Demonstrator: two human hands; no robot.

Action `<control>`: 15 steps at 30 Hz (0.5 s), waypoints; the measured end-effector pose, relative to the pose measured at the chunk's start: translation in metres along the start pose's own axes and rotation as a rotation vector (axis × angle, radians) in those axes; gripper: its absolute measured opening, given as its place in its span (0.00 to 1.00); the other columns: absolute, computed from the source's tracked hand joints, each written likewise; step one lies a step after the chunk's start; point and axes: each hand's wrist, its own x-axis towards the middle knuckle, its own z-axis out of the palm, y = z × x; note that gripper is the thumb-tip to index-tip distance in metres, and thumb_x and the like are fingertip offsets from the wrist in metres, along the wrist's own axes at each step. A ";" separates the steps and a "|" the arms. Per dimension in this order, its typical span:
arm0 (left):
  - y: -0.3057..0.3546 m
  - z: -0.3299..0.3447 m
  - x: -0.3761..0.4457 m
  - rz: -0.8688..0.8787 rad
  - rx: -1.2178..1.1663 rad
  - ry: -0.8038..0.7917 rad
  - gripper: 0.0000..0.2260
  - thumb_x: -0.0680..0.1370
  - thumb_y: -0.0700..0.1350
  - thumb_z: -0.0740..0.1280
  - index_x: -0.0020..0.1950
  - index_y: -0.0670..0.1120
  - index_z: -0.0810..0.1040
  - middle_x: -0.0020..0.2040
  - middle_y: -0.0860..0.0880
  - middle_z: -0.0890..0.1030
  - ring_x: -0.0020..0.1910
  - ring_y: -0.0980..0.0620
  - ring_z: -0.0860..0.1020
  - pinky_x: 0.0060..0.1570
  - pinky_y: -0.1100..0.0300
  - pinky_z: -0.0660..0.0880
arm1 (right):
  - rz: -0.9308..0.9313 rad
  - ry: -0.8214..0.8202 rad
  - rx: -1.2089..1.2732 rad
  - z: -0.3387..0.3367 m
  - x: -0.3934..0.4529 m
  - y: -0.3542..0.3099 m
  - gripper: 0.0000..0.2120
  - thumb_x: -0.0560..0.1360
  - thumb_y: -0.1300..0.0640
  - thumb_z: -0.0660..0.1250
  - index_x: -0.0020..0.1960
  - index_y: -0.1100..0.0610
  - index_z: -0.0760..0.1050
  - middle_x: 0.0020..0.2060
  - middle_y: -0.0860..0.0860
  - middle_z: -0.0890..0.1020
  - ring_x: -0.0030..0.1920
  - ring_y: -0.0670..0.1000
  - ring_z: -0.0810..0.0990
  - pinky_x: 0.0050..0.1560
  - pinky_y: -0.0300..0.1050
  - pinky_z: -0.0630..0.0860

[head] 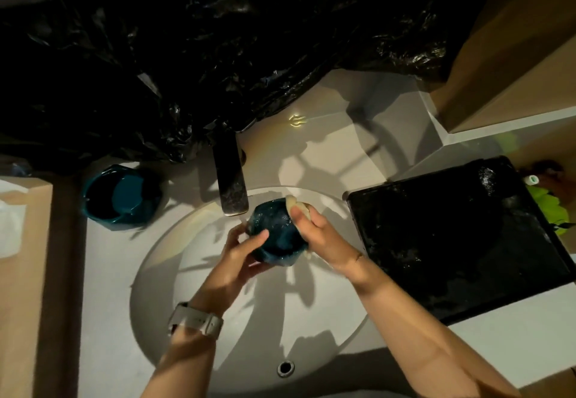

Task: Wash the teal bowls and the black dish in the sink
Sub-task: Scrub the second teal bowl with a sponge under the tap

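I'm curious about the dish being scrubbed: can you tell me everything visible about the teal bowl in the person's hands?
The teal bowl is small, dark blue-green and glossy, wet-looking, with faceted sides. It is held tilted above the white sink, just below the dark faucet. The left hand grips it from the left; the right hand presses a pale sponge against its rim.

Open basin of the sink (pixel 174 304) below; faucet (pixel 230 179) blocks behind, black dish (pixel 452 241) crowds right rim
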 end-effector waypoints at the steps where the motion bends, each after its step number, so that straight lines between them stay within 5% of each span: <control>1: 0.005 -0.006 -0.001 -0.001 0.036 -0.039 0.25 0.76 0.52 0.72 0.70 0.49 0.69 0.64 0.43 0.79 0.56 0.42 0.83 0.52 0.45 0.81 | 0.009 -0.089 -0.003 -0.003 0.001 -0.003 0.27 0.75 0.34 0.61 0.66 0.50 0.72 0.61 0.51 0.80 0.63 0.49 0.77 0.68 0.52 0.71; 4: 0.018 -0.009 -0.002 0.081 0.220 -0.039 0.17 0.80 0.61 0.60 0.66 0.56 0.75 0.58 0.52 0.84 0.54 0.49 0.84 0.43 0.51 0.82 | -0.010 -0.215 -0.066 0.006 0.007 -0.009 0.27 0.76 0.34 0.60 0.68 0.49 0.71 0.62 0.49 0.79 0.65 0.47 0.76 0.70 0.50 0.68; 9: 0.027 -0.003 0.009 0.137 0.271 0.252 0.11 0.81 0.54 0.61 0.53 0.51 0.81 0.49 0.49 0.86 0.50 0.47 0.84 0.47 0.49 0.81 | 0.029 0.148 -0.104 0.046 0.001 -0.014 0.21 0.81 0.45 0.55 0.64 0.59 0.72 0.56 0.54 0.79 0.61 0.56 0.76 0.64 0.51 0.72; 13: 0.020 -0.005 0.019 0.171 0.213 0.403 0.14 0.74 0.53 0.65 0.56 0.52 0.80 0.53 0.46 0.84 0.53 0.43 0.82 0.56 0.40 0.78 | 0.076 0.227 0.071 0.081 -0.025 0.006 0.15 0.82 0.45 0.52 0.57 0.54 0.70 0.47 0.49 0.74 0.42 0.44 0.76 0.40 0.31 0.74; 15: 0.014 -0.006 0.020 0.186 0.232 0.405 0.19 0.69 0.61 0.65 0.57 0.58 0.79 0.53 0.50 0.84 0.54 0.44 0.82 0.56 0.38 0.78 | 0.200 0.263 0.256 0.088 -0.017 0.007 0.14 0.82 0.44 0.54 0.54 0.53 0.70 0.44 0.53 0.77 0.35 0.44 0.78 0.33 0.35 0.76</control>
